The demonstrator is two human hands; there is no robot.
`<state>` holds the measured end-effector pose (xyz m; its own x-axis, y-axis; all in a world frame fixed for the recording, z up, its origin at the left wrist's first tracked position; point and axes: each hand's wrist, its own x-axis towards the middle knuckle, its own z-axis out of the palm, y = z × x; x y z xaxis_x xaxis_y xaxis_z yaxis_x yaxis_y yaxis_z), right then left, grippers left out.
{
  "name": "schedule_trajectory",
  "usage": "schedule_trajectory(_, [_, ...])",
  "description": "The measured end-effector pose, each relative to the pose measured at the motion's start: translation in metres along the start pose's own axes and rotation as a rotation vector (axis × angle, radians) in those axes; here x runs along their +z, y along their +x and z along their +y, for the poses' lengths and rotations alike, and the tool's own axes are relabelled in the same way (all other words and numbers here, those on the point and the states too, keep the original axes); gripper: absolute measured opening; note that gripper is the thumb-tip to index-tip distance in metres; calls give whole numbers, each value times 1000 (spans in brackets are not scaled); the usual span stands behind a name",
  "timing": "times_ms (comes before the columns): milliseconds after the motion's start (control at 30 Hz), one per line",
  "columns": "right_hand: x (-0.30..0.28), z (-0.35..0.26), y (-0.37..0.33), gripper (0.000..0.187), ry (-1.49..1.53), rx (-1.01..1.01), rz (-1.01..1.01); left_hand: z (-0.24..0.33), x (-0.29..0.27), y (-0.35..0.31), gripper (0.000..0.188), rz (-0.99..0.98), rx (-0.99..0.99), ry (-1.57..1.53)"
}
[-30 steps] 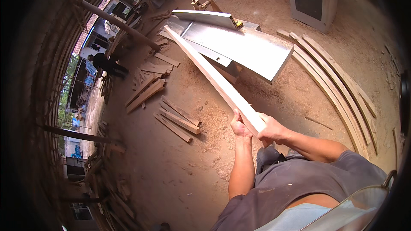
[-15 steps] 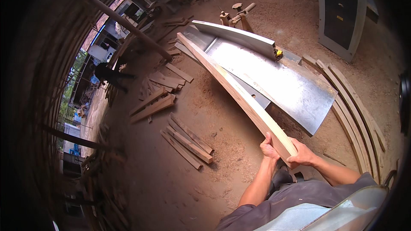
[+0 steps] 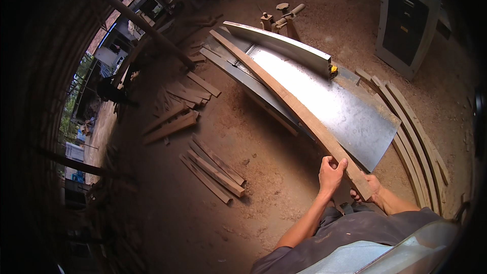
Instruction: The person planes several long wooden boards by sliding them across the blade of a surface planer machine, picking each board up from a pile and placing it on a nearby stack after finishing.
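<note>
A long wooden board (image 3: 299, 107) runs diagonally from my body to the far end of a metal planer table (image 3: 335, 116), lying over the table's left side. Its near end sticks out past the table edge. My left hand (image 3: 332, 175) is closed at the board's left edge, thumb and curled fingers against it close to the near end. Around the right side of that end, my right hand (image 3: 373, 187) is wrapped, some fingertips showing below the board. Behind the board, a toothed slot (image 3: 249, 49) crosses the table beside a raised metal fence (image 3: 284, 43).
Several long curved planks (image 3: 413, 137) lie on the right. Short wood pieces (image 3: 213, 172) are on the sawdust-strewn floor at left, with another pile (image 3: 175, 106) farther off. A grey machine cabinet (image 3: 406, 25) stands at the back right. A dark figure of a person (image 3: 114, 90) is far left.
The board has been turned, so a broader, darker face now shows, and its near end has shifted right. My left hand has changed its hold, fingers now curled at the edge.
</note>
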<state>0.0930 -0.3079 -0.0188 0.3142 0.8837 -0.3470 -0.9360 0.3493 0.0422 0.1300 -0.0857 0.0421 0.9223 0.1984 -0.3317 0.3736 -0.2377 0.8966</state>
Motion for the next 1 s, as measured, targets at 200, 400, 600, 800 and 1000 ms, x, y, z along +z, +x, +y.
schedule_trajectory(200, [-10,0,-28,65,-162,-92,251,-18,6,9,33,-246,-53,-453])
schedule_trajectory(400, [-34,24,-123,53,-239,-255,478,-22,35,-6,29,-312,-206,-704])
schedule_trajectory(600, [-53,49,-210,58,-340,-324,420,-15,44,28,38,-304,-192,-906])
schedule_trajectory(800, [9,55,-232,78,-783,-389,842,-7,8,138,38,-180,-181,-1314])
schedule_trajectory(1000, [33,85,-217,79,-711,-371,1192,-23,-34,235,43,3,-289,-1380])
